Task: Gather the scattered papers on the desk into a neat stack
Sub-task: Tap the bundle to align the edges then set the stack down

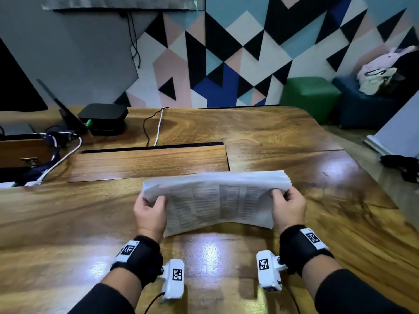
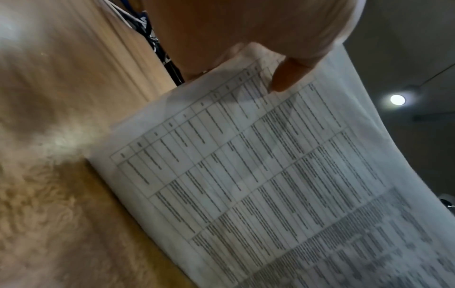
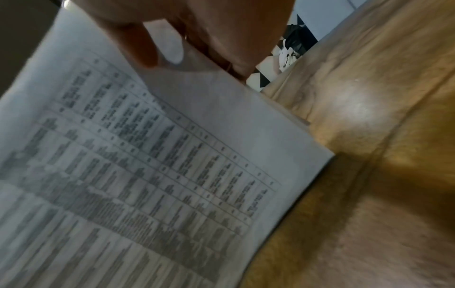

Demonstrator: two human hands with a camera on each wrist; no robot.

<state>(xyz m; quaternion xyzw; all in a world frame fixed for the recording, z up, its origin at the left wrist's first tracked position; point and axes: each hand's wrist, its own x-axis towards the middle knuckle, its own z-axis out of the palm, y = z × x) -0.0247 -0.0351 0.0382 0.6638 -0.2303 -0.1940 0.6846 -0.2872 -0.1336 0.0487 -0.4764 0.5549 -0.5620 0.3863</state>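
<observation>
Above the wooden surface [image 1: 272, 137], near its front edge: gathered stack of printed papers [image 1: 215, 200], tilted, bottom edge touching wood, pinched at both sides by left hand [image 1: 149, 214] and right hand [image 1: 289, 207].

Glossy brown wooden desk [image 1: 272, 137] with swirling grain and a rounded far right corner, reflecting ceiling light. Lying on it: stacked flat black boxes [image 1: 103, 118] at far left; tangled white and dark blue cables [image 1: 56, 150] trailing at left; thin black and white cords [image 1: 154, 128] entering a long recessed wooden flap [image 1: 147, 163].
</observation>
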